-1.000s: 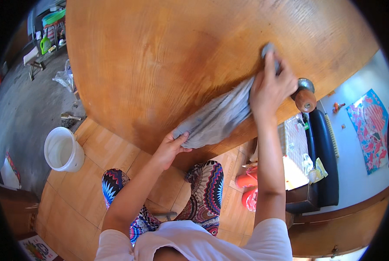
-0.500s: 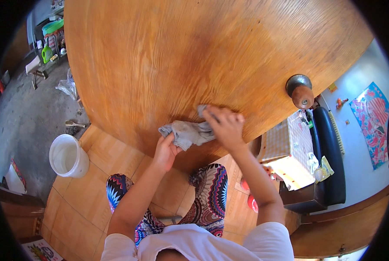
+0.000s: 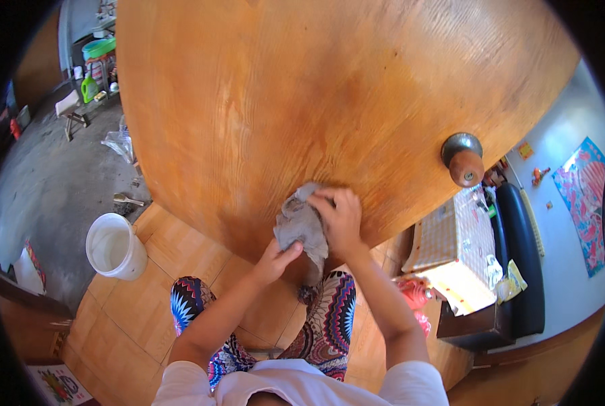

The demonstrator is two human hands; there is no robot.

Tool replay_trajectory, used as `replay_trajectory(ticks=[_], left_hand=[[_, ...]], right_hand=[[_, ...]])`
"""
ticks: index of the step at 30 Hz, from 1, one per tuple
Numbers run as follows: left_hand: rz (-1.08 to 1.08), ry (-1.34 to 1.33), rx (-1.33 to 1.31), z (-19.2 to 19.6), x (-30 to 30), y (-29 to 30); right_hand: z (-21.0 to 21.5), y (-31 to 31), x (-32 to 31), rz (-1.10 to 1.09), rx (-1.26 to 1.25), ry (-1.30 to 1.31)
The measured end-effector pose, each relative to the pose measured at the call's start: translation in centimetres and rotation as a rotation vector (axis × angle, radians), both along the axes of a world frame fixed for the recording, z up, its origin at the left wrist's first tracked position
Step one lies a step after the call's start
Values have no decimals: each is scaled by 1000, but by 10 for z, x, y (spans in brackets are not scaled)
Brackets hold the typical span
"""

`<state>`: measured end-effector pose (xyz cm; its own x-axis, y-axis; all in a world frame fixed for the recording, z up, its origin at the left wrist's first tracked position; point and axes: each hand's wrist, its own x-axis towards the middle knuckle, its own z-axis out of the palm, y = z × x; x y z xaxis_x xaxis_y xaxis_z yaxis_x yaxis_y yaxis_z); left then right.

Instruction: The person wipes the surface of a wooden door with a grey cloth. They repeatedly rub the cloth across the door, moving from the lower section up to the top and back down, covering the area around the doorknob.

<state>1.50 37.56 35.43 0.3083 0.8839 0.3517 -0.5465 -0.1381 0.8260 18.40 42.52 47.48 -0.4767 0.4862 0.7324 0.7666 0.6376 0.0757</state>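
A crumpled grey cloth [image 3: 300, 223] is held between my hands in front of the lower part of a wooden door [image 3: 248, 128]. My left hand [image 3: 276, 260] pinches its lower left part, thumb on top. My right hand [image 3: 340, 215] has its fingers closed on the upper right part, next to the door's surface. One end of the cloth dangles toward my right knee. A round wooden doorknob [image 3: 465, 167] on a dark metal base sticks out at the right side of the door.
A white bucket [image 3: 116, 247] stands on the tiled floor to the left, with a brush [image 3: 128, 199] beyond it on grey concrete. To the right are a table with a checked cloth [image 3: 444, 230], a black bench seat [image 3: 521, 257] and red items [image 3: 414, 292] on the floor.
My right hand has come left and slightly down, bringing the cloth into a bunch between both hands. My left hand has moved a little right and down. One cloth end now hangs down.
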Motion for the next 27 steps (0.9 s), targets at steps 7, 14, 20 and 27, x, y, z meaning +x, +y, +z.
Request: replay_trajectory(ticks=[7, 14, 20, 27], left_hand=[[306, -17, 10, 20, 25, 10], [887, 151, 426, 180, -12, 83], [1496, 531, 1098, 400, -33, 148], [1478, 758, 846, 281, -23, 148]], right_hand=[[11, -61, 6, 327, -522, 431], [57, -61, 117, -55, 432, 950], [73, 1, 169, 334, -400, 1494], [62, -2, 93, 266, -331, 1570]])
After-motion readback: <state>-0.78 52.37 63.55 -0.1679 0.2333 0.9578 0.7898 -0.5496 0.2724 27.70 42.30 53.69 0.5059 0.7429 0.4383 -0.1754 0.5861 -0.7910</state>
